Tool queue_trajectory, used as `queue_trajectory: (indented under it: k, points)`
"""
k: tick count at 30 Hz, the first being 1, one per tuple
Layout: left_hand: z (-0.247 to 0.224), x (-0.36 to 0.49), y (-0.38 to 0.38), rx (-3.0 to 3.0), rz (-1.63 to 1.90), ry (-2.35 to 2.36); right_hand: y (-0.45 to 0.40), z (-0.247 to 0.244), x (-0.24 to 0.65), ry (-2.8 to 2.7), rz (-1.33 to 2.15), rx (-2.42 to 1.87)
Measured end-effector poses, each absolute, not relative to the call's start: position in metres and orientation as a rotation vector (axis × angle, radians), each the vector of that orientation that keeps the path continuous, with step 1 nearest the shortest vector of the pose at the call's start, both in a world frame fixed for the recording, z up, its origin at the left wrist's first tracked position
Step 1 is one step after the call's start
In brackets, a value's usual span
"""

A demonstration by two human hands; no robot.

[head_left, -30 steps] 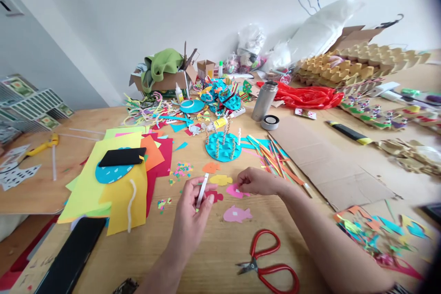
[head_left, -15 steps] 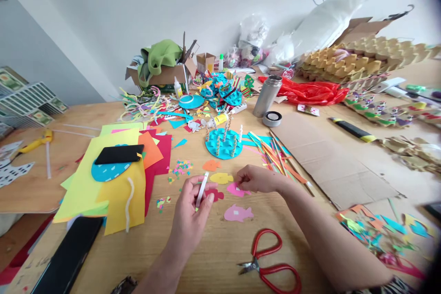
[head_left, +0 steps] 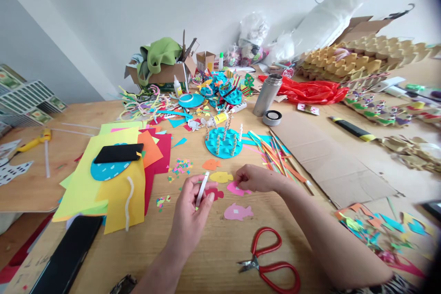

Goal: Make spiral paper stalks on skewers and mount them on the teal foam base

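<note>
My left hand [head_left: 191, 213] pinches a narrow white strip [head_left: 202, 188], maybe tape, which stands up between thumb and fingers. Fingers curled, my right hand [head_left: 258, 178] presses at the tail side of a bright pink paper fish [head_left: 234, 188]; whatever its fingertips hold is hidden. Below it lies a light pink paper fish [head_left: 245, 212] with a small white square on its body. A yellow fish [head_left: 220, 177] and an orange fish [head_left: 211, 164] lie farther back. The left hand partly covers a red fish [head_left: 217, 194].
Red-handled scissors [head_left: 254, 262] lie open near the front. Behind the fish stands a turquoise disc [head_left: 218, 149] with twisted posts. Coloured paper sheets [head_left: 82, 170] and a black phone [head_left: 67, 255] are on the left. A steel flask [head_left: 267, 96] and cardboard sheet [head_left: 317, 161] are on the right.
The view has shifted very slightly. Both hands, the strip and the paper fish stay essentially as they were.
</note>
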State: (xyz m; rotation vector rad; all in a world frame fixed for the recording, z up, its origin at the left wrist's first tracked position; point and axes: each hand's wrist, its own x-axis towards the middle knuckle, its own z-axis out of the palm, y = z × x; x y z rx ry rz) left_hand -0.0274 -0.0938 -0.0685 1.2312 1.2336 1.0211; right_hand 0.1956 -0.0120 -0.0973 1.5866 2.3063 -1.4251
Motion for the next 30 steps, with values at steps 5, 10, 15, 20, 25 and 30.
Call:
queue_trajectory:
  k: [5, 10, 15, 20, 25, 30]
  points:
    - [-0.069, -0.028, -0.094, 1.227, 1.024, 1.233, -0.013, -0.095, 0.194, 2.312, -1.372, 1.598]
    - [-0.069, -0.028, -0.094, 1.227, 1.007, 1.221, -0.013, -0.096, 0.194, 2.319, -1.334, 1.598]
    - [-0.070, -0.027, -0.094, 1.227, 1.013, 1.226, -0.013, -0.098, 0.194, 2.316, -1.302, 1.596]
    - [-0.069, -0.028, -0.095, 1.235, 1.001, 1.228, -0.012, -0.099, 0.194, 2.311, -1.279, 1.598]
    - [-0.068, -0.028, -0.095, 1.246, 0.992, 1.234, -0.015, -0.099, 0.191, 2.268, -1.220, 1.661]
    - [-0.067, -0.028, -0.096, 1.240, 0.993, 1.240, -0.020, -0.095, 0.184, 2.231, -1.109, 1.754]
